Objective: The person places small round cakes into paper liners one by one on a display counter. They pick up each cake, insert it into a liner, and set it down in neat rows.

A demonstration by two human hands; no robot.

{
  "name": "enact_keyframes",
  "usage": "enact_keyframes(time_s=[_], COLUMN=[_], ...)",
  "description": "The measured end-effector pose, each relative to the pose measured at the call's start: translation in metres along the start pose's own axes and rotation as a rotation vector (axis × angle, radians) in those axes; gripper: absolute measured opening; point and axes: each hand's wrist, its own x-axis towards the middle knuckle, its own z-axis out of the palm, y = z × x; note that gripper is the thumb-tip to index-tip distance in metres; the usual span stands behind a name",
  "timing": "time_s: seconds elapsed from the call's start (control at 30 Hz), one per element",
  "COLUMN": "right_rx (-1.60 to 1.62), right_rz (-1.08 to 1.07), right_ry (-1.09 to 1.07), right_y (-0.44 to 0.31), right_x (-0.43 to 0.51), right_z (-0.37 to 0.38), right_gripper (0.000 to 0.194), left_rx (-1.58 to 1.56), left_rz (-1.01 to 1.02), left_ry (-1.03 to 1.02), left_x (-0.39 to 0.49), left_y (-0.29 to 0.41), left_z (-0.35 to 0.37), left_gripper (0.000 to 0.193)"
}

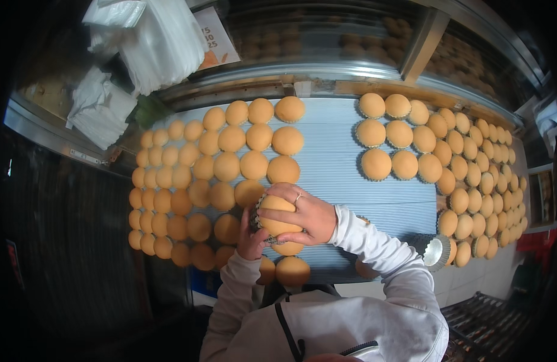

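A round golden sponge cake [276,209] is held between my two hands over the left part of a ribbed, light-blue surface [337,190]. My right hand [312,215] lies across the cake's top with fingers spread around it and a ring on one finger. From the left and below, my left hand [252,237] grips a fluted metal baking tin [257,217] at the cake's edge. How much of the cake still sits in the tin is hidden by my fingers. Rows of similar cakes [226,166] stand to the left, with no tins visible around most of them.
On the right, many cakes [376,164] sit in fluted tins. Nested empty tins [436,253] lie on their side beyond my right forearm. White plastic bags [156,45] hang at upper left beside a printed sign [217,40]. A glass display case [333,40] runs along the back.
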Motion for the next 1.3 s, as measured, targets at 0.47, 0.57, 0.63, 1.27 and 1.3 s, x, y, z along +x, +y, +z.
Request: enact_keyframes(time_s=[0.47,0.57,0.63,1.27,1.3], right_rx=[1.053,-0.487,-0.774,-0.032,-0.070], right_rz=[0.855,0.896,1.144,0.485,0.413], right_ry=[0.697,0.386,0.105,0.454,0.303], right_y=[0.145,0.243,0.253,-0.005,-0.030], right_x=[0.023,-0.001,0.010,-0.077,-0.062], right_z=[-0.025,-0.037,-0.038,-0.043,-0.039], right_gripper=[0.073,0.100,0.107,0.091,0.097], left_rx=[-0.060,0.246,0.213,-0.098,-0.077], left_rz=[-0.081,-0.064,-0.075,-0.159,-0.148], left_ry=[0.137,0.096,0.105,0.073,0.054], left_x=[-0.043,-0.064,-0.070,-0.015,-0.015], left_y=[-0.020,-0.028,-0.021,-0.007,-0.009], left_z=[-0.049,-0.069,-0.060,0.015,0.021], left_gripper=[0.087,0.084,0.083,0.079,0.080])
